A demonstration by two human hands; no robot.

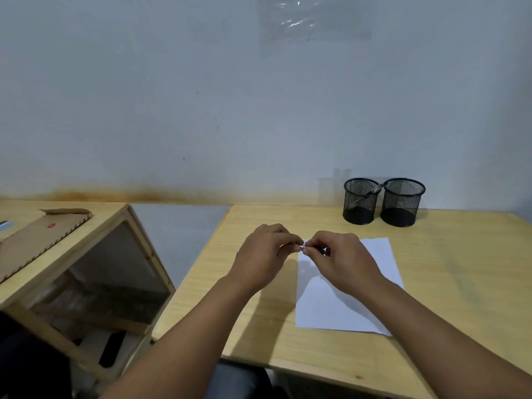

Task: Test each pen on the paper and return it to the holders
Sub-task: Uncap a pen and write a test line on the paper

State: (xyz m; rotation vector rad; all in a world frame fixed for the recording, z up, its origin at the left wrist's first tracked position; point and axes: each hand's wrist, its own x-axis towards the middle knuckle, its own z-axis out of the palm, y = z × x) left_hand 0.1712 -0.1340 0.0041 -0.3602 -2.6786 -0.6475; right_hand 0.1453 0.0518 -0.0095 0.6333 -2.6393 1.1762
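- Far to the left of both hands, a pale wooden cabinet with a glazed side (95, 272) stands apart from the desk, and a flat brown cardboard envelope (37, 240) lies on its top.
- Just left of the paper, the left hand (259, 254) hovers over the light wooden desk (460, 283), its fingers curled and pinching one end of a small pen (302, 248), of which only a pale, shiny bit shows between the two hands.
- Fingertip to fingertip with it, the right hand (342, 260) is curled round the other end of the same pen; a dark part peeks out near its thumb. Whether the cap is coming off or going on, I cannot tell.
- Under the right hand and stretching toward the person lies the white sheet of paper (345, 306), flat on the desk; I can see no marks on it.
- Beyond the right hand, near the wall, two black wire-mesh cylindrical holders (383, 201) stand touching side by side, and a greyish pen-like thing (374, 190) leans across the rim of the left one.
- Risk, as I judge it: the grip is all fingertips on a short, slick object, so a sharp pull could send the cap or the pen flying, and it might roll off the desk's left edge into the gap beside the cabinet.
- A loose sheet may also slide under the first stroke unless one hand pins it.
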